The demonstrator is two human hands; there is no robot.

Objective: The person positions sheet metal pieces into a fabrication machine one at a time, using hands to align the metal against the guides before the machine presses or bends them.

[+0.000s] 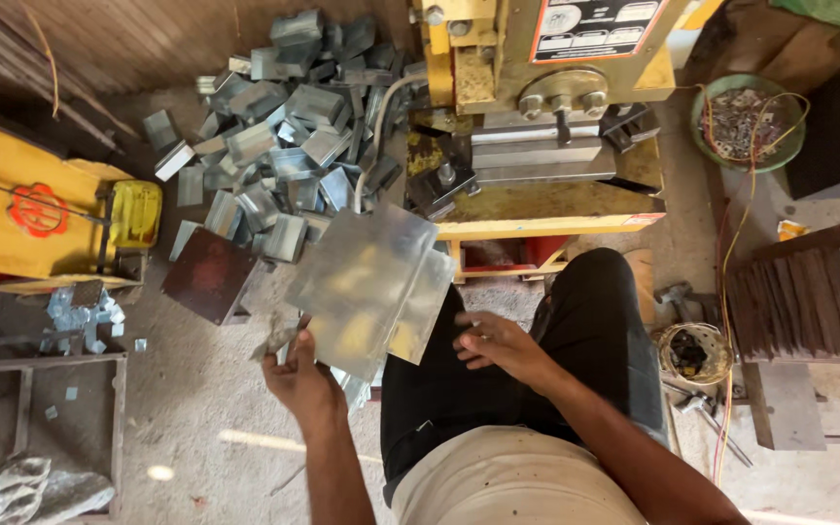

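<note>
Low in the frame, my left hand (296, 374) pinches the near edge of flat metal sheets (367, 282); my right hand (493, 342) rests loosely curled on my thigh, just beside their right edge. Beyond, bent pieces (279, 126) crowd upper left, yellow press (537, 117) upper centre; bare floor (211, 408) lower left.

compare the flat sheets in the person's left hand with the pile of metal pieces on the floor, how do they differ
The flat sheets are plain, unbent rectangles; the pile of metal pieces holds pieces folded into channel-like shapes. Each sheet looks larger than any single piece in the pile. The sheets are held up off the floor in the left hand, fanned together, while the pile lies loose and jumbled on the floor beside the yellow machine. Both are shiny grey metal.
</note>
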